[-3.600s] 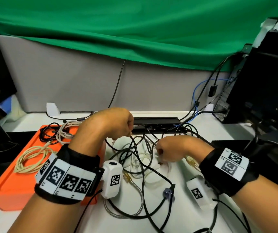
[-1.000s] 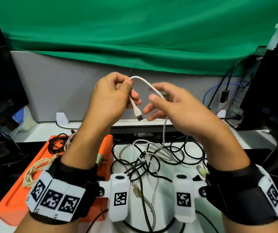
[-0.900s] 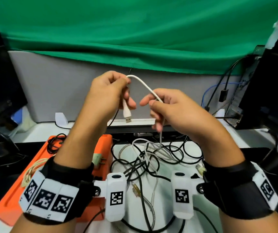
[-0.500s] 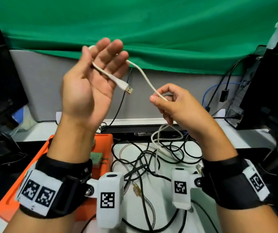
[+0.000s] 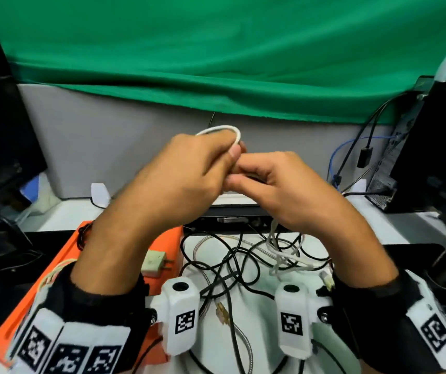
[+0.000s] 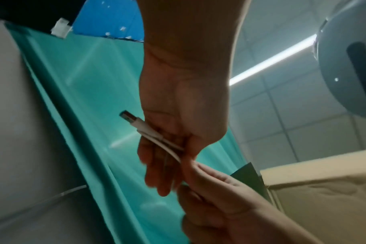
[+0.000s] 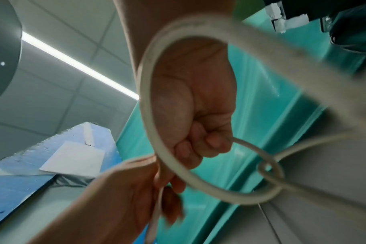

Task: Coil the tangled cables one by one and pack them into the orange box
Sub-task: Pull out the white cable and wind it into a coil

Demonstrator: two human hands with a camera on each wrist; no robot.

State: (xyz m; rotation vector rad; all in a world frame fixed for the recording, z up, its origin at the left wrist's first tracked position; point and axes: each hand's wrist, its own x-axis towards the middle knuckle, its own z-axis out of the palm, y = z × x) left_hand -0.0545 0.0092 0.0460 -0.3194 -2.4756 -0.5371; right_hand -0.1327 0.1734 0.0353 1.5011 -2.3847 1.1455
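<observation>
Both hands are raised above the desk and meet around one white USB cable point(image 5: 226, 129). My left hand point(image 5: 227, 155) grips it, with a small loop arching over the fingers. In the left wrist view the USB plug point(image 6: 132, 120) sticks out of the left hand point(image 6: 167, 165), two strands lying across the palm. My right hand point(image 5: 246, 176) pinches the same cable beside the left thumb. In the right wrist view its fingers point(image 7: 201, 145) curl on the white cable point(image 7: 148, 107), which swings in a wide loop. The rest hangs into the tangled cables point(image 5: 232, 260). The orange box point(image 5: 62, 255) is at lower left.
The box holds a beige coiled cable point(image 5: 54, 271), a black coil point(image 5: 81, 236) and a white charger plug point(image 5: 154, 261). A black power strip point(image 5: 230, 214) lies behind the tangle. Dark monitors stand at left point(image 5: 0, 147) and right point(image 5: 438, 147).
The left hand has turned palm down and dropped from its raised open pose to meet the right hand. The cable now makes a small loop over the left fingers.
</observation>
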